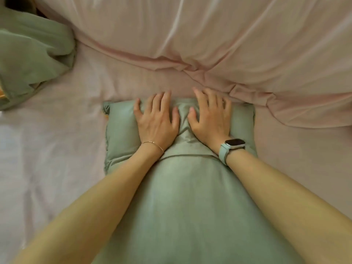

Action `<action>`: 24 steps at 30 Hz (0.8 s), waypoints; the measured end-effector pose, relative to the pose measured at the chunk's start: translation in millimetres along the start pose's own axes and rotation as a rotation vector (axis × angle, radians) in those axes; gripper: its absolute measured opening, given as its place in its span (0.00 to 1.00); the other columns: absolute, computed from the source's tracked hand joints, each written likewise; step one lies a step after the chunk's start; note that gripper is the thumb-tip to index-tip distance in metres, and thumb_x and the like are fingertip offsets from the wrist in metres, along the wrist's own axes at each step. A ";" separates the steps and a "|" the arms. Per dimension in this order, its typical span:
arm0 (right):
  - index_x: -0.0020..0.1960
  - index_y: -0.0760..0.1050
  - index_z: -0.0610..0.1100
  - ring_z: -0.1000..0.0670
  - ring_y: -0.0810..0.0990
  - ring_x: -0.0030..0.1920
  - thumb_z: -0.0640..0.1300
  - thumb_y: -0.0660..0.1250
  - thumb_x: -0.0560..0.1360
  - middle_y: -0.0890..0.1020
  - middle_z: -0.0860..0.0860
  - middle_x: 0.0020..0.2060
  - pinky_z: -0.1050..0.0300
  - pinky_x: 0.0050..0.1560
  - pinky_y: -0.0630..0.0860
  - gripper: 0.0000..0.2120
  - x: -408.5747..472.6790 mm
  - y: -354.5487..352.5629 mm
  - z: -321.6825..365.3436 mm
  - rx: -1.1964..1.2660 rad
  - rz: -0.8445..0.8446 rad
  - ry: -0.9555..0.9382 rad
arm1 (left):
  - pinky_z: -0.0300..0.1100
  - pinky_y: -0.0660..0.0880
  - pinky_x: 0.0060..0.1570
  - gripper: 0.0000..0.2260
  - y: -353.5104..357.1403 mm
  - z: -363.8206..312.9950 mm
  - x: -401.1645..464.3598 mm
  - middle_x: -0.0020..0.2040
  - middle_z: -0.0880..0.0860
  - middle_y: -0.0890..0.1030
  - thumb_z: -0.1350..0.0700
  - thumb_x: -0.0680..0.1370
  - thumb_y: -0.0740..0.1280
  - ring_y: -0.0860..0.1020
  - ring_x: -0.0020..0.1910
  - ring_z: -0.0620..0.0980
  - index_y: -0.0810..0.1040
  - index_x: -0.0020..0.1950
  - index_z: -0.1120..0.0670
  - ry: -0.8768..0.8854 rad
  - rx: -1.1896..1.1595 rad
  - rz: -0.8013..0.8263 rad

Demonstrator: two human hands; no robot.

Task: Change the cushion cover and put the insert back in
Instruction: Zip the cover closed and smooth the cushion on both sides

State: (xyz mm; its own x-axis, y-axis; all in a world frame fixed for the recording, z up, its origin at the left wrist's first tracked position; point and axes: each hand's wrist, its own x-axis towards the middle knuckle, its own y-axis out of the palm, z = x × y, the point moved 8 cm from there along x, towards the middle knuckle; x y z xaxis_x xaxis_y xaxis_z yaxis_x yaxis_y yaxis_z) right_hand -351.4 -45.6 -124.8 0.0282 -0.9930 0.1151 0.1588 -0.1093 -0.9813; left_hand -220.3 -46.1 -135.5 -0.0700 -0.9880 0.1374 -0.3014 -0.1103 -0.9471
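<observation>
Bed sheet (57,168): pale pink, wrinkled, covers the whole work surface.
Duvet (209,35): pink, bunched in heavy folds along the far side; its near fold lies just beyond the fingertips.
Spare green fabric (32,54): crumpled heap at far left, well apart from both hands. Old cover or second pillow, cannot tell.
Cushion (190,197): sage green cover, already filled and plump, lying on the sheet directly under and in front of the person. Long axis runs from the body straight away toward the duvet. Far end sits beneath the hands; near end runs out of the bottom of the view.
Far-left corner (107,109): a small yellowish sliver shows at the seam, possibly the insert peeking out; too small to be sure.
Left hand (157,119): flat, fingers straight and spread, palm pressing down on the far end, left of centre.
Right hand (209,117): same posture, mirrored, right of centre. The hands are apart, a ridge of fabric raised between the thumbs.
Nearness: both hands equally near the far edge; neither favoured.
Watch (235,144): on right wrist.
Bracelet (152,144): thin chain, left wrist.
Judgement: insert looks seated; step in hand is pressing and smoothing the far end. Closure not visible, so whether it is fastened cannot be told.
</observation>
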 end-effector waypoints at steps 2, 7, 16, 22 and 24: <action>0.57 0.76 0.43 0.46 0.72 0.53 0.46 0.61 0.72 0.79 0.44 0.51 0.48 0.54 0.64 0.16 -32.7 -37.1 13.1 0.098 -0.122 -0.115 | 0.54 0.61 0.64 0.12 -37.9 -2.5 -28.6 0.55 0.55 0.80 0.51 0.76 0.61 0.75 0.57 0.53 0.79 0.53 0.55 0.081 -0.145 -0.089; 0.48 0.82 0.43 0.48 0.72 0.52 0.44 0.64 0.73 0.82 0.50 0.44 0.49 0.51 0.64 0.09 -87.3 -99.6 38.7 0.154 -0.188 -0.258 | 0.53 0.66 0.62 0.11 -102.9 -7.0 -80.9 0.51 0.52 0.83 0.53 0.77 0.62 0.78 0.55 0.52 0.82 0.51 0.55 0.152 -0.244 -0.087; 0.76 0.52 0.48 0.47 0.57 0.72 0.69 0.62 0.68 0.60 0.50 0.73 0.48 0.69 0.56 0.44 -18.6 -64.9 22.9 0.164 0.800 -0.014 | 0.48 0.67 0.45 0.12 -119.4 4.5 -62.2 0.38 0.50 0.78 0.47 0.74 0.62 0.71 0.40 0.49 0.79 0.40 0.54 0.109 -0.370 0.075; 0.76 0.44 0.46 0.48 0.59 0.73 0.67 0.65 0.67 0.57 0.51 0.75 0.53 0.71 0.56 0.50 -43.3 -68.9 18.2 0.263 1.063 -0.008 | 0.54 0.49 0.69 0.42 -107.0 18.1 -25.6 0.74 0.49 0.61 0.29 0.62 0.66 0.57 0.73 0.52 0.61 0.72 0.44 0.111 -0.131 0.547; 0.76 0.45 0.47 0.48 0.60 0.72 0.66 0.67 0.66 0.59 0.51 0.74 0.52 0.69 0.56 0.50 -50.3 -73.1 16.4 0.235 1.055 -0.024 | 0.58 0.43 0.71 0.51 -87.6 15.6 -25.8 0.77 0.46 0.51 0.29 0.61 0.66 0.49 0.75 0.50 0.45 0.76 0.45 0.136 0.007 0.808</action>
State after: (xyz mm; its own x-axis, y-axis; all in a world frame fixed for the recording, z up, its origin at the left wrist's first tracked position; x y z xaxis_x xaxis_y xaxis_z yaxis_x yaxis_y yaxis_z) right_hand -348.2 13.0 -56.3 0.2806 -0.5792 -0.7653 0.2284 0.8148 -0.5329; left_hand -177.2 -12.6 -60.6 -0.3784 -0.7409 -0.5548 -0.1027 0.6293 -0.7703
